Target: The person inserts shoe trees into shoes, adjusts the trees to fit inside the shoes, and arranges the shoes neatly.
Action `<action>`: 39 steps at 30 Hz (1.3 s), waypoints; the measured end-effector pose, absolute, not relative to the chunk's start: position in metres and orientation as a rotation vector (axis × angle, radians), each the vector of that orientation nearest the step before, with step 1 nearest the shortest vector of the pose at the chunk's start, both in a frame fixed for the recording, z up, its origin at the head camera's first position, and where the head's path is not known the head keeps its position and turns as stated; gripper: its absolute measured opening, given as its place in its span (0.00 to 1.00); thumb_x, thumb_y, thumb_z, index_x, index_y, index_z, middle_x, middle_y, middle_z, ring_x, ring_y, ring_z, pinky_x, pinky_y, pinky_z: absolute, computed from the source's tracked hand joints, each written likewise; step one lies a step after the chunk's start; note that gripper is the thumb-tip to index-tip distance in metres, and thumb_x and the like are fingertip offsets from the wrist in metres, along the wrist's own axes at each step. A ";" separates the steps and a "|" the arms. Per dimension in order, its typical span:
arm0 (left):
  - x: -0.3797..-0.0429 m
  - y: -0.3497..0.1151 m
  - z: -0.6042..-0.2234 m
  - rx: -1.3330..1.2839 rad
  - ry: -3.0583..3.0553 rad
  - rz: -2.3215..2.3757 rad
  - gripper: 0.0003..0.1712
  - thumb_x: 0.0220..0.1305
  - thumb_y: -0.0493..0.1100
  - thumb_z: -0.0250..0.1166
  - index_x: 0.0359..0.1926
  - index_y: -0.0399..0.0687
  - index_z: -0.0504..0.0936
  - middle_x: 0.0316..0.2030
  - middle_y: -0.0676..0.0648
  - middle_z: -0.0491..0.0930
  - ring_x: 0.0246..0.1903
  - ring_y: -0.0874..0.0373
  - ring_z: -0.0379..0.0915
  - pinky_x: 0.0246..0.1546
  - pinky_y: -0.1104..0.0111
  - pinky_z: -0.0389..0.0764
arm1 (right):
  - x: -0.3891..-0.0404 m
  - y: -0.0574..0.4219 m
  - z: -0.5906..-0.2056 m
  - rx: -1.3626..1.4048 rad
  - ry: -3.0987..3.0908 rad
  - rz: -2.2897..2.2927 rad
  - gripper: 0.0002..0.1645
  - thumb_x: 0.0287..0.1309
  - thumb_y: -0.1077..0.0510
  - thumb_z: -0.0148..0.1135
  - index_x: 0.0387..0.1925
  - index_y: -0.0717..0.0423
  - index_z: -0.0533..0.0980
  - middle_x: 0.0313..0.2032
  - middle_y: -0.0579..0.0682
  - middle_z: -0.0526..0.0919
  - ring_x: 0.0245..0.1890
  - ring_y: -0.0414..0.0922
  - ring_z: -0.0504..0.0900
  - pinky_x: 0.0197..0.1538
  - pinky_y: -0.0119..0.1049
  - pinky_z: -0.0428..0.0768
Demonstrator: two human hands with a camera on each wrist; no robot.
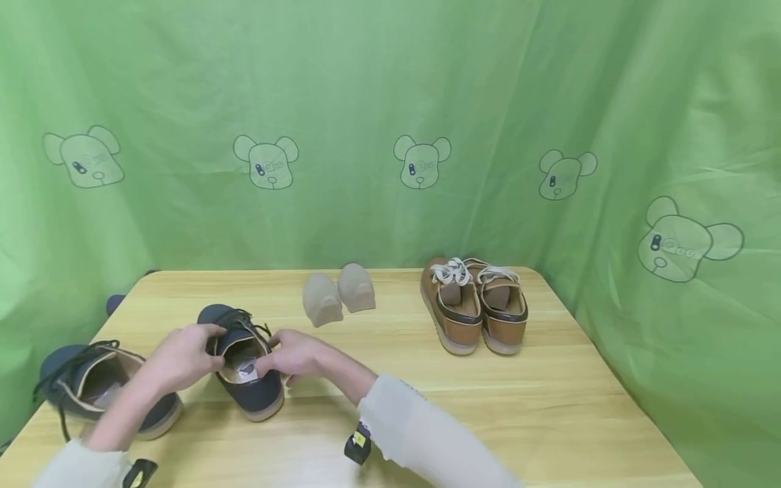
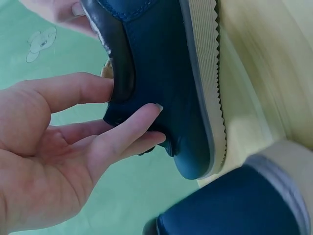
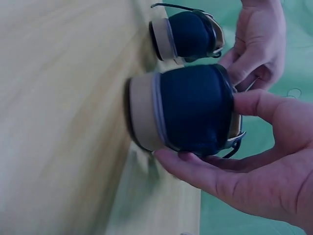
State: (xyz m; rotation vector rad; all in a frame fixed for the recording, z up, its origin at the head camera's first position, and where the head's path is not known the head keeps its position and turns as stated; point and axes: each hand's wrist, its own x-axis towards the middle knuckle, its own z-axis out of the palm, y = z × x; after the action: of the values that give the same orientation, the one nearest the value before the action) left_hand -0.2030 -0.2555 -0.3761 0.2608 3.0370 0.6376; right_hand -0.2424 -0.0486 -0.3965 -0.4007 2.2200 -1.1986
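Observation:
Both hands are at a navy lace-up shoe (image 1: 259, 396) with a pale sole, its toe facing away. My left hand (image 1: 186, 356) pinches its left side at the collar; in the left wrist view one digit (image 2: 80, 90) meets the opening's edge while other fingers lie along the outer side. From the right, my right hand (image 1: 299, 356) grips the heel end, with the thumb on the collar and fingers low along the side in the right wrist view. Something whitish shows inside the shoe. A matching navy shoe (image 1: 57, 369) sits further left, partly behind my left forearm.
Two beige toe-shaped shoe inserts (image 1: 321, 301) lie at the back middle of the wooden table (image 1: 518, 420). A pair of brown shoes (image 1: 462, 332) with white laces and dark brown pieces inside stands at the back right. A green curtain (image 1: 348, 102) hangs behind and around the sides.

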 end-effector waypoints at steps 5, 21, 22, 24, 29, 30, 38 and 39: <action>-0.202 -0.250 -0.377 0.242 3.041 0.656 0.38 0.47 0.37 0.72 0.60 0.23 0.74 0.52 0.22 0.79 0.50 0.26 0.78 0.51 0.38 0.79 | -0.246 -0.053 -0.392 -0.433 2.360 -1.100 0.41 0.50 0.58 0.73 0.66 0.62 0.70 0.48 0.57 0.84 0.34 0.48 0.85 0.37 0.39 0.86; -0.202 -0.257 -0.387 0.200 3.056 0.835 0.32 0.51 0.34 0.66 0.60 0.28 0.77 0.49 0.26 0.82 0.41 0.41 0.80 0.41 0.47 0.82 | -0.246 -0.067 -0.402 -0.410 2.721 -0.922 0.09 0.54 0.57 0.73 0.29 0.55 0.79 0.23 0.50 0.83 0.15 0.43 0.84 0.19 0.29 0.78; -0.202 -0.259 -0.387 0.197 3.062 0.847 0.31 0.50 0.34 0.67 0.59 0.29 0.77 0.50 0.26 0.82 0.43 0.39 0.80 0.42 0.45 0.82 | -0.246 -0.067 -0.403 -0.399 2.703 -0.951 0.09 0.54 0.58 0.73 0.30 0.56 0.80 0.24 0.51 0.84 0.16 0.44 0.85 0.19 0.30 0.79; -0.202 -0.261 -0.388 0.188 3.086 0.859 0.31 0.49 0.34 0.68 0.58 0.30 0.78 0.50 0.26 0.82 0.46 0.33 0.80 0.45 0.42 0.81 | -0.247 -0.066 -0.403 -0.380 2.674 -1.002 0.10 0.53 0.58 0.73 0.34 0.57 0.80 0.26 0.52 0.85 0.16 0.45 0.85 0.20 0.31 0.82; -0.200 -0.265 -0.389 0.127 3.122 0.911 0.33 0.49 0.35 0.72 0.59 0.31 0.76 0.55 0.25 0.79 0.55 0.25 0.75 0.52 0.35 0.75 | -0.249 -0.063 -0.403 -0.353 2.641 -1.082 0.19 0.52 0.60 0.75 0.42 0.60 0.76 0.30 0.54 0.84 0.18 0.47 0.87 0.25 0.29 0.83; -0.199 -0.266 -0.389 0.114 3.123 0.924 0.35 0.49 0.35 0.72 0.60 0.31 0.75 0.56 0.25 0.78 0.56 0.25 0.74 0.53 0.34 0.74 | -0.249 -0.062 -0.403 -0.354 2.645 -1.087 0.21 0.51 0.59 0.75 0.44 0.60 0.75 0.31 0.54 0.84 0.18 0.48 0.87 0.27 0.28 0.82; -0.198 -0.271 -0.391 0.089 3.103 0.924 0.46 0.52 0.37 0.71 0.70 0.29 0.62 0.64 0.20 0.68 0.58 0.24 0.71 0.53 0.34 0.76 | -0.250 -0.061 -0.405 -0.331 2.644 -1.111 0.36 0.47 0.58 0.77 0.58 0.56 0.71 0.36 0.55 0.84 0.20 0.44 0.84 0.27 0.32 0.79; -0.198 -0.272 -0.391 0.088 3.079 0.928 0.45 0.54 0.38 0.70 0.71 0.28 0.62 0.63 0.19 0.67 0.57 0.24 0.73 0.52 0.36 0.78 | -0.251 -0.061 -0.405 -0.338 2.648 -1.107 0.38 0.47 0.58 0.77 0.61 0.55 0.71 0.37 0.55 0.84 0.20 0.43 0.83 0.27 0.31 0.78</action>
State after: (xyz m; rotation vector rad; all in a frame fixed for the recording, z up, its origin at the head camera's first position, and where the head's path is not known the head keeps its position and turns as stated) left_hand -0.1977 -0.2716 -0.3910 0.0884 3.0790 0.9277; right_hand -0.2506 -0.0609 -0.4054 -0.3380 2.6477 -1.1067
